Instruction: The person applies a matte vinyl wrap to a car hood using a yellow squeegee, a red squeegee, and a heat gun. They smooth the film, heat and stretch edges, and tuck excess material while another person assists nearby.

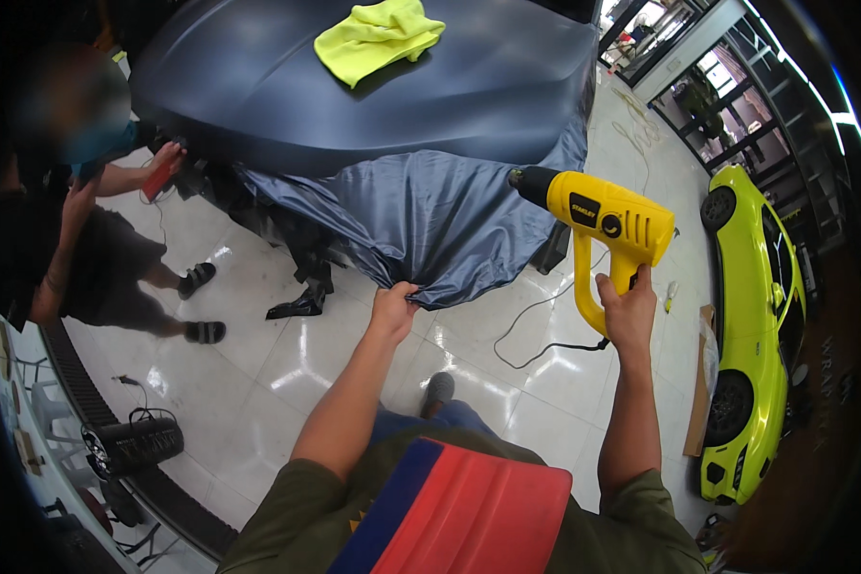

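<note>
My left hand [393,308] pinches the lower edge of a loose, dark blue-grey vinyl film [430,215] that hangs off the front of a car hood [258,86]. My right hand [629,311] grips the handle of a yellow heat gun [603,225]. Its black nozzle points left at the film, a short way off it. A black cord [536,330] trails from the gun across the floor. A red and blue squeegee [459,507] sits at my chest.
A yellow-green cloth [378,36] lies on the hood. At the left another person crouches, a hand [165,158] with a red tool at the hood's edge. A lime-green car [751,325] stands at the right. A black fan [132,445] rests on the white tiled floor.
</note>
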Tool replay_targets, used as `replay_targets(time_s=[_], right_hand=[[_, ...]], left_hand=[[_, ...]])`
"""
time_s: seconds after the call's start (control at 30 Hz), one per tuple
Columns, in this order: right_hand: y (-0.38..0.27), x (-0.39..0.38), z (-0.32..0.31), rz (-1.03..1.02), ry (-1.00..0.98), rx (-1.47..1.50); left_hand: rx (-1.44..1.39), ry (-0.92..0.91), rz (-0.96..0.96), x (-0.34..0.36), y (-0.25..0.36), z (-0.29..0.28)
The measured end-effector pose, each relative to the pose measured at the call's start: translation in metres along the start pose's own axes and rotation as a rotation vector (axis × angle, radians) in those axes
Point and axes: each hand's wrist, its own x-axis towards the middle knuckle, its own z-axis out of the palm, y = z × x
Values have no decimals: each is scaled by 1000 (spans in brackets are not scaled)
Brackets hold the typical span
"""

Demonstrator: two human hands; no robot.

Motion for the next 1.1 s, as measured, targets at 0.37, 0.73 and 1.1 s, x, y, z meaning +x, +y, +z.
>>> replay_targets(time_s=[0.37,0.73,1.1], right_hand=[[-20,6,14,-87,30,-141],[-54,1,25,-108,-18,-27],[-121,-16,56,-251,-226,-40]], left_hand=[[-18,-14,6,-3,0,4],[-9,-34,-10,0,-2,-3],[-15,-18,-14,0,-3,-4]])
